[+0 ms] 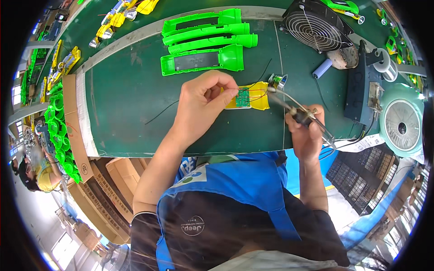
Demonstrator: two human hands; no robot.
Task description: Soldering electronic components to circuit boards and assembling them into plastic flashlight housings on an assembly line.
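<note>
A yellow plastic housing (261,95) lies on the green bench mat with a small green circuit board (242,97) in it. My left hand (203,103) is at its left side, thumb and forefinger pinched on a thin wire by the board's edge. In my right hand (308,131) is a soldering iron (302,116) with a curved metal feed tube. Its tip end points left toward the right part of the housing; whether it touches anything is unclear. A shiny reflector cup (278,81) sits just beyond, with thin dark wires around it.
Green flashlight shells (203,43) lie in a row at the back. At right stand a black fan (316,27), a dark blue soldering station (361,95), a solder spool (385,63) and a pale green round fan (401,124). A cardboard box (77,122) borders the left edge.
</note>
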